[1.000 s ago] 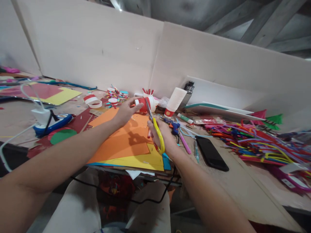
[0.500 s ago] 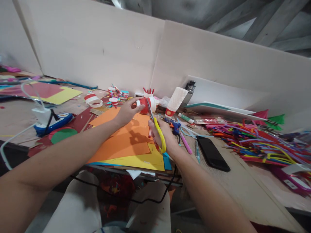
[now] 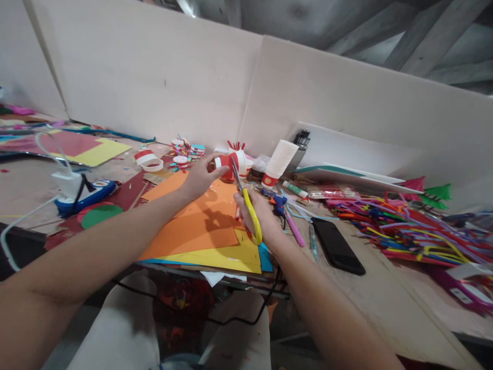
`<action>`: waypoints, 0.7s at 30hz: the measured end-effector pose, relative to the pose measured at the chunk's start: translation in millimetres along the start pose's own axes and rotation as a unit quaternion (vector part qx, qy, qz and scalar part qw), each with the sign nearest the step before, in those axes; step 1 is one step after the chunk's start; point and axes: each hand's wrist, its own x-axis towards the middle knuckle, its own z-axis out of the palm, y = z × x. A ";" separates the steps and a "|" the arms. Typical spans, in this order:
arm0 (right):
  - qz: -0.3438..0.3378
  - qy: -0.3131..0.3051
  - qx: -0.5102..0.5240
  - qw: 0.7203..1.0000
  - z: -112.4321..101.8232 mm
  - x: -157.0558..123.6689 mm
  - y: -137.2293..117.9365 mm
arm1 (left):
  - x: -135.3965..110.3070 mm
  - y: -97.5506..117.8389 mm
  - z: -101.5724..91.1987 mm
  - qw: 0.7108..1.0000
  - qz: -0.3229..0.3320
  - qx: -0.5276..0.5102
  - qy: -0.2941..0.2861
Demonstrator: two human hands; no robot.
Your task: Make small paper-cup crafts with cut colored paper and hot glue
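My left hand (image 3: 200, 180) grips a red and white paper cup (image 3: 228, 165) held on its side above the orange paper sheets (image 3: 196, 223). My right hand (image 3: 259, 216) is closed round the yellow handles of a pair of scissors (image 3: 246, 205). The scissor blades point up and touch the cup's rim side. Both hands hover over the stack of orange, yellow and blue sheets at the table's near edge.
A stack of white paper cups (image 3: 279, 162) leans behind. A black phone (image 3: 338, 246), pens (image 3: 295, 230) and a blue glue gun (image 3: 275, 201) lie right of my hand. Colourful pipe cleaners (image 3: 416, 231) pile at right. A white charger and blue device (image 3: 82, 191) sit left.
The cup has turned slightly in my left hand and the scissor blades have shifted a little against it. My hands stay in almost the same place.
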 end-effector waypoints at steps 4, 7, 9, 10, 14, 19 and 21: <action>0.005 0.010 0.006 1.000 1.1 -2.3 -0.7 | -0.2 -1.8 0.1 0.999 -0.020 -0.020 -0.017; 0.002 0.010 0.009 1.000 1.1 -1.7 0.1 | -0.6 -1.9 0.1 0.997 -0.040 -0.066 -0.022; 0.001 0.000 0.006 1.000 1.1 -0.3 1.4 | -1.1 0.3 0.9 0.990 -0.073 -0.122 -0.013; 0.003 -0.002 0.004 1.000 1.2 0.5 2.1 | -1.4 1.6 1.4 0.984 -0.095 -0.151 -0.010; 0.004 -0.001 -0.010 1.000 2.5 2.6 3.7 | -1.3 3.4 3.0 0.973 -0.132 -0.187 -0.001; 0.013 -0.001 0.005 1.000 4.7 -1.2 0.1 | 2.5 -6.3 0.2 0.991 -0.064 -0.114 0.020; 0.016 0.008 0.014 1.000 5.5 -2.2 0.0 | 3.8 -9.8 -1.2 0.994 -0.048 -0.097 0.006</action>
